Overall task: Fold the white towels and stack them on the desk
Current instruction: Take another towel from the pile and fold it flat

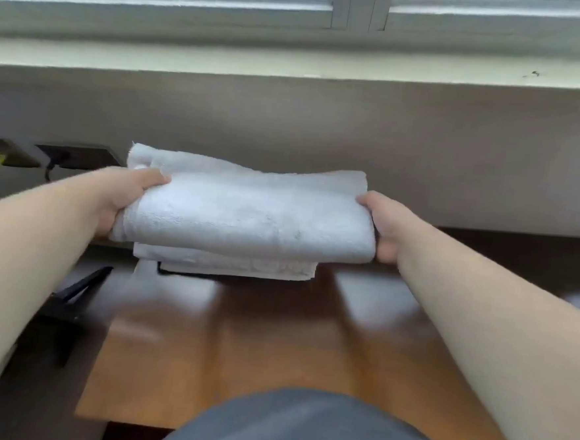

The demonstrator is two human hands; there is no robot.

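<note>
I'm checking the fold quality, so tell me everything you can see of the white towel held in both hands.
The folded white towel is thick terry cloth folded into a wide rectangle, its rounded fold edge toward the camera, with faint grey marks on top. The left hand grips its left end and the right hand its right end, holding it level. It sits on or just above the stacked towels at the far side of the wooden desk; contact is unclear.

Light: soft daylight from the window point(297, 0) at the top, bright and washed out there.
Glare: broad pale reflections streak the glossy desk point(273, 339).
Shadows: a dark band under the towels point(247, 217) (faint elsewhere).
Blur: whole picture soft; forearms and desk smeared.
Distortion: window sill point(292, 68) bows at the edges, wide-angle stretch on both arms.
</note>
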